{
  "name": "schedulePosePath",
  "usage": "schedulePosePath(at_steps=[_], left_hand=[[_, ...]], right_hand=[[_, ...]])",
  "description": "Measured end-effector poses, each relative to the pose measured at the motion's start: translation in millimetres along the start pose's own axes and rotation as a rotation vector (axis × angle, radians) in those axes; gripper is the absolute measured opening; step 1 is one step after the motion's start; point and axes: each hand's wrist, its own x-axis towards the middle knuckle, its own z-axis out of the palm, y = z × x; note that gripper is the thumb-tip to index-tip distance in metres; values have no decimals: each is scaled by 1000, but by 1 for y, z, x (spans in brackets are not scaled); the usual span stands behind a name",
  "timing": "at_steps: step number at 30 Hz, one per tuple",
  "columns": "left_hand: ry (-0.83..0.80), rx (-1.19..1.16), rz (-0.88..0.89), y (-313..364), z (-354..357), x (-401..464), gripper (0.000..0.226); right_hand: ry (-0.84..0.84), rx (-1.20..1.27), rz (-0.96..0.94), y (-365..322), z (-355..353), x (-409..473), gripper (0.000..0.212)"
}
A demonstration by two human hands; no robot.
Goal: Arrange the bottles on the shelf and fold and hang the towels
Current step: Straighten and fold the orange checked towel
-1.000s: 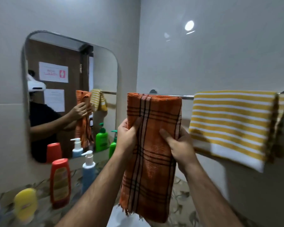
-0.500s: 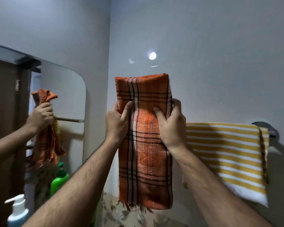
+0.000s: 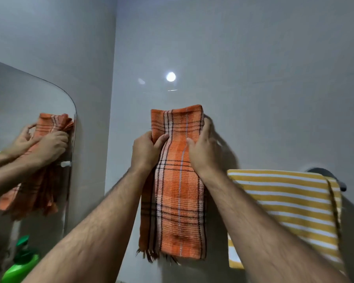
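Over on the far left, at the bottom corner, there's a green bottle [image 3: 18, 266] poking into view under the mirror [image 3: 29, 160], and that's the only bottle we can see right now, so we honestly can't tell how the shelf side of this job is going (the shelf itself is out of view). The mirror just shows our hands and the towel reflected.

In the middle we've got the orange plaid towel [image 3: 178, 201], folded into a long narrow strip and held up in front of the grey wall, fringe hanging at the bottom. Our left hand [image 3: 145, 152] is pinching its left edge, thumb across the front, fingers tucked behind. Our right hand [image 3: 204, 150] grips the right edge the same way, thumb on the front and fingers wrapped round the back. Both hands are closed on the cloth near its top, with a bit of towel standing up above them.

To the right, the yellow striped towel [image 3: 284, 211] is already draped over the rail, with a dark bracket [image 3: 323, 172] showing at its far end. So we'd call that one done.

Our guess on what's left: the orange one is folded but not hung yet. There looks to be room beside the yellow one, though our arms cover the rail there.
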Motion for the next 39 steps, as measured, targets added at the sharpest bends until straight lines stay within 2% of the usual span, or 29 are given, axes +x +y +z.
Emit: schedulePosePath(at_steps=[3,5,7,9,13,17,19,22,23,24,26,28,29,32,35,37,39], left_hand=[[185,268,63,-1,-3,-3,46],[287,301,93,6,-12,-9,44],[292,261,144,11,-20,-21,31],[203,260,217,14,-25,-37,25],[-106,405,298,14,-23,-75,33],[-249,328,309,12,-23,-81,39],[-296,370,300,11,-21,-73,41],[-336,409,303,10,-20,-66,40],[-334,411,320,9,-20,-65,41],[-326,414,338,7,-21,-65,42],[-317,416,366,2,-24,-64,39],[-337,403,358,-4,-27,-59,37],[-347,399,353,-7,-29,-56,37],[-357,411,360,-16,-33,-49,38],[-372,442,348,-18,-33,-42,53],[-405,444,304,-16,-32,-36,58],[-456,432,218,-13,-30,-28,61]], right_hand=[[13,-59,18,4,3,1,78],[35,-142,27,4,4,0,77],[37,-212,13,3,6,-3,74],[17,-227,10,2,8,-4,74],[-6,-202,69,-1,8,-6,67],[34,-227,51,-3,7,-6,60],[95,-239,-56,-5,5,-10,56],[196,-261,-477,-2,-2,-18,30],[124,-280,-597,2,-6,-21,20],[-12,-296,-654,6,-9,-23,22],[-324,-363,-612,11,-16,-25,50],[-500,-428,-560,11,-17,-23,73],[-567,-424,-541,9,-15,-21,76],[-733,-377,-444,1,-9,-13,74],[-898,-344,-263,-4,-4,0,66],[-1017,-272,-99,-4,2,8,58],[-1127,-245,25,-4,7,16,65]])
